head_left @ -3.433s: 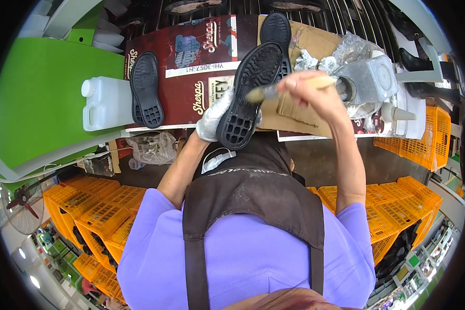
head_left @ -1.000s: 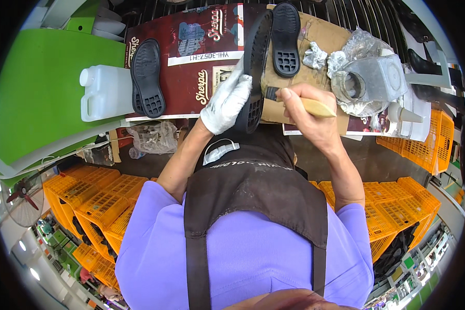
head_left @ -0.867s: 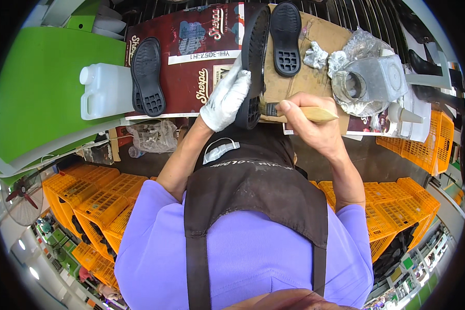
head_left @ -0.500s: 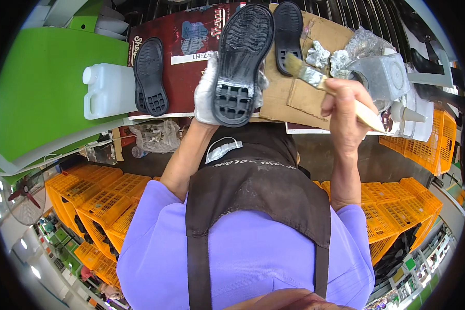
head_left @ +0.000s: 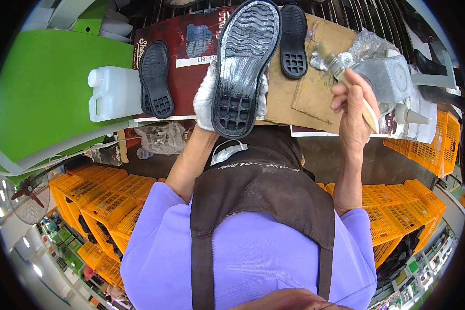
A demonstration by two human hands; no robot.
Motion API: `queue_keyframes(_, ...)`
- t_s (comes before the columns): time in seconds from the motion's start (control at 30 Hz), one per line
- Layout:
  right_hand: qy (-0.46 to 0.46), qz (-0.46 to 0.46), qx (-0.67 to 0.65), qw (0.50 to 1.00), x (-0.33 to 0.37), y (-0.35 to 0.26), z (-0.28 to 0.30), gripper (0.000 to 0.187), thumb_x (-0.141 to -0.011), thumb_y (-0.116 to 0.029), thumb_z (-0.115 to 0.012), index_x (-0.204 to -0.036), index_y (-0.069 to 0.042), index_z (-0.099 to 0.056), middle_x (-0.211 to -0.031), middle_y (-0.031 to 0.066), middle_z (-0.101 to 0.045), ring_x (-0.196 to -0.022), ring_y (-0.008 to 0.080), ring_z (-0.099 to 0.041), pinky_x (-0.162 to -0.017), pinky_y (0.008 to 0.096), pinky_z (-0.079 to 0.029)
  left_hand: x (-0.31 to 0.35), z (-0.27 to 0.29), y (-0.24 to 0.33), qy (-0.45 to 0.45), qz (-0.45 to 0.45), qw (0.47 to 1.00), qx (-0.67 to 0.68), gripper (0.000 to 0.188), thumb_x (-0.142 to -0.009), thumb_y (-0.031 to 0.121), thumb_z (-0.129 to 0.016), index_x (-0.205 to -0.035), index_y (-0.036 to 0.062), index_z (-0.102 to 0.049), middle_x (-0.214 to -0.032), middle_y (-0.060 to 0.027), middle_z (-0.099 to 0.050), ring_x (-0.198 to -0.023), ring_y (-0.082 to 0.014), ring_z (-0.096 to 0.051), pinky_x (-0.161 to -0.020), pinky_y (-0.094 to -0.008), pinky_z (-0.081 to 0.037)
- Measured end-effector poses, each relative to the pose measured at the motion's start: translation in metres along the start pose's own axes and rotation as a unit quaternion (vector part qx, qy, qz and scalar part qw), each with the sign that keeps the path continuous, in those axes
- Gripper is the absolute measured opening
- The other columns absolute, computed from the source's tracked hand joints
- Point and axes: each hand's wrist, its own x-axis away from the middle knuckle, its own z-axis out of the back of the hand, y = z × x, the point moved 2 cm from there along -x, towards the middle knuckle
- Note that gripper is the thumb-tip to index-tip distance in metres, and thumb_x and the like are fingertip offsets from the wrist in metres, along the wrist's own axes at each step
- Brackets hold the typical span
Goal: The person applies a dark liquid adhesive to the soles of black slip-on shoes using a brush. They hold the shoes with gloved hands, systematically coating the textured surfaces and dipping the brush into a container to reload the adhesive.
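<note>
My left hand (head_left: 205,101), in a white glove, holds a large black shoe sole (head_left: 249,31) from beneath, tread side up. Streaky whitish wetness shines on its middle and on the wavy tread; the square-patterned heel part looks darker. My bare right hand (head_left: 357,106) grips a flat paintbrush (head_left: 370,114) by its pale wooden handle. The brush's bristles are blurred and point away from me, apart from the sole, above the cardboard (head_left: 315,98). Another black sole (head_left: 293,44) lies just right of the held one. Further soles (head_left: 156,77), partly overlapping, rest at the left.
A white jug (head_left: 116,93) stands at the left beside a green surface (head_left: 62,88). To the right are a clear plastic container (head_left: 385,77), crumpled plastic wrap (head_left: 369,46) and a nozzle-topped bottle (head_left: 413,116). Orange crates (head_left: 108,194) are stacked on both sides behind me.
The brush in my right hand has moved right, away from the soles. More whitish streaks show across the held sole, which is tilted differently. My left hand keeps its hold.
</note>
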Motion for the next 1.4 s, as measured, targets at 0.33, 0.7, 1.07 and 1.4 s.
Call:
queue_keyframes(0.33,-0.13,0.206,0.489,0.838,-0.055,0.045,-0.007,0.026,-0.077,-0.003,-0.056,-0.102,-0.007,-0.058,-0.084,0.0144,-0.06,-0.08,0.0303,-0.056,-0.07,0.0373,-0.045,-0.004,0.005,-0.012,0.078,-0.043,0.996,-0.025,0.06,-0.093,0.048,-0.027,-0.126,-0.0004,-0.04,-0.107,-0.0207,-0.055,-0.087,-0.0319,-0.06,-0.075,-0.0464,-0.05)
queue_keyframes(0.7,-0.154,0.122,0.351,0.916,-0.037,0.031,-0.015,0.019,-0.074,-0.001,-0.06,-0.093,-0.006,-0.06,-0.084,0.0142,-0.061,-0.076,0.0268,-0.058,-0.07,0.0332,-0.047,-0.012,0.013,-0.001,0.058,-0.075,0.989,-0.109,0.071,-0.089,0.059,-0.025,-0.12,-0.001,-0.044,-0.102,-0.0189,-0.058,-0.084,-0.0306,-0.061,-0.075,-0.0444,-0.051)
queue_keyframes(1.07,-0.207,0.0,0.044,0.977,0.026,0.002,-0.062,0.02,-0.073,-0.001,-0.069,-0.09,-0.002,-0.059,-0.082,0.0061,-0.058,-0.074,0.0121,-0.055,-0.066,0.0238,-0.044,-0.01,0.006,-0.014,0.104,-0.105,0.986,-0.08,0.069,-0.091,0.057,-0.021,-0.12,0.0001,-0.045,-0.104,-0.0157,-0.058,-0.089,-0.0249,-0.06,-0.081,-0.0365,-0.049)
queue_keyframes(1.4,-0.122,0.067,0.029,0.99,0.016,0.02,-0.07,0.017,-0.07,0.005,-0.069,-0.081,-0.002,-0.059,-0.077,0.0065,-0.057,-0.071,0.0138,-0.055,-0.064,0.0242,-0.043,0.004,0.011,-0.031,0.097,-0.039,0.994,0.012,0.064,-0.091,0.056,-0.023,-0.123,0.0041,-0.044,-0.109,-0.0127,-0.057,-0.091,-0.0236,-0.06,-0.079,-0.0393,-0.051)
